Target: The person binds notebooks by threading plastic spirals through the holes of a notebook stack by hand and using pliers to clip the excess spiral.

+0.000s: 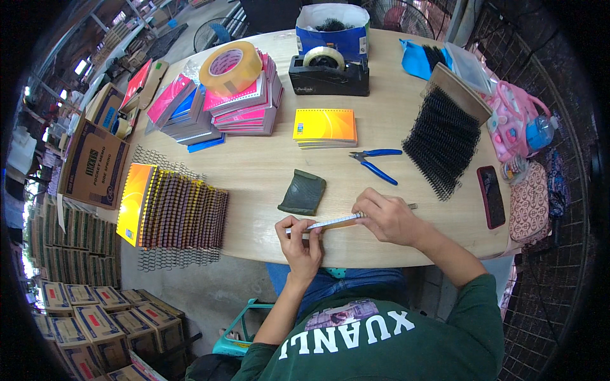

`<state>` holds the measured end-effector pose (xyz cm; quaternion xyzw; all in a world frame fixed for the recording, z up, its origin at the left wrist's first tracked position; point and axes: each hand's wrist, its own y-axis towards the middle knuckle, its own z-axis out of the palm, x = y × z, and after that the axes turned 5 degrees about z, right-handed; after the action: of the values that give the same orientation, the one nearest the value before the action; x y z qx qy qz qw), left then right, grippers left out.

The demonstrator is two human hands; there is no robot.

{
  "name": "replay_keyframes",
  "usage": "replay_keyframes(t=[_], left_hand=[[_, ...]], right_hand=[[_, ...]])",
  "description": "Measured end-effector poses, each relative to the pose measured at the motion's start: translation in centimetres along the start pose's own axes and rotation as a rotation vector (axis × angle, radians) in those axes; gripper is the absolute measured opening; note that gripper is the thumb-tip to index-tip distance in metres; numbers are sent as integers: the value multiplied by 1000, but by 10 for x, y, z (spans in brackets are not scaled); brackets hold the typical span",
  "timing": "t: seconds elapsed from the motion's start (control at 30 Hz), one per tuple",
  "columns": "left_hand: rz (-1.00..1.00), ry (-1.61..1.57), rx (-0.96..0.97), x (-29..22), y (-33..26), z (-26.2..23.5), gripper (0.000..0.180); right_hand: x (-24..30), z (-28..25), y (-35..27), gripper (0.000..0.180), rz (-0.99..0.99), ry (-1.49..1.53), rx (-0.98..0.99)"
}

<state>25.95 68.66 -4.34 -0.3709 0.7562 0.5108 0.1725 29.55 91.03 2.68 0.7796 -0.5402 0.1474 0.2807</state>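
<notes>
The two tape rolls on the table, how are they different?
The tan roll is big and rests tilted on the pink notebook stacks; the clear roll is smaller and sits upright in a black dispenser. The tan roll lies loose; the clear roll is mounted. Both are round with a hollow middle.

A notebook-binding workshop: stacked notebooks (184,216), wire spirals (443,140), cardboard cartons (95,324).

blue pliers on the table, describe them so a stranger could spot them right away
On the round wooden table, look right of centre, just below the orange notebook stack and left of the black wire spirals. The pliers lie flat there, the only blue-handled metal tool.
</notes>
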Motion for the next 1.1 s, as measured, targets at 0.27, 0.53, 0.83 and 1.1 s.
replay_keyframes(t=[0.27, 0.53, 0.83, 1.1], left_hand=[[-11, -21, 30, -3, 0, -3, 20], [-78, -27, 50, -7, -3, -2, 50], [-97, 61, 73, 12, 2, -18, 58], [-108, 54, 47, 8, -19, -30, 57]], right_hand=[[-6, 1, 6, 26, -120, -152, 41], [4, 46, 112, 61, -25, -149, 328], [-5, 56, 98, 81, 105, -190, 377], [19, 68, 107, 72, 103, -455, 450]])
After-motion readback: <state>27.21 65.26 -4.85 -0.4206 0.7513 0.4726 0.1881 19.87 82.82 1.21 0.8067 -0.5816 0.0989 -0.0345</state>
